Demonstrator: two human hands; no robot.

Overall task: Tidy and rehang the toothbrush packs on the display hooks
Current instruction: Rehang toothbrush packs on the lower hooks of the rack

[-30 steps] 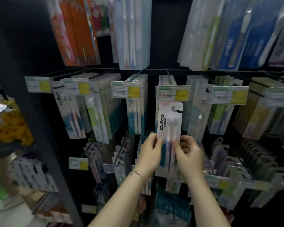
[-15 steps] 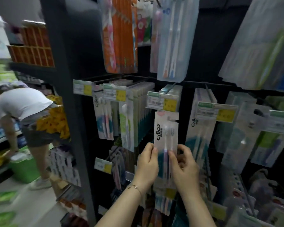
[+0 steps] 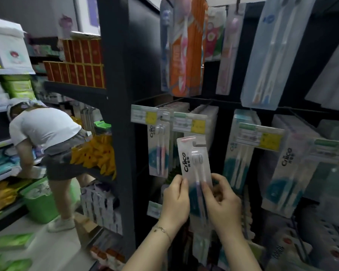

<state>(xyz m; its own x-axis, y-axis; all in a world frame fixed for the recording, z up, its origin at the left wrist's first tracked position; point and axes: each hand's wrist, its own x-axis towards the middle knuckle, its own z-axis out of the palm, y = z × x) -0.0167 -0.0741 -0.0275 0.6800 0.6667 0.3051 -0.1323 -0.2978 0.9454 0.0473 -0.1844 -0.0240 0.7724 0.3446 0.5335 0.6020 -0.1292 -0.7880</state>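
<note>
White toothbrush pack (image 3: 195, 161) pinched btwn left hand (image 3: 176, 199) & right hand (image 3: 222, 202), near upright.

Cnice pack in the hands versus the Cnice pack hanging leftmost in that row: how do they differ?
The held Cnice pack is pinched by the left hand and right hand; the hanging Cnice pack is untouched. The held pack's slot looks free of any hook; the hanging one hangs below a price tag. The held pack leans left; the hanging one is nearly plumb. Both share the logo and teal lower card.
</note>
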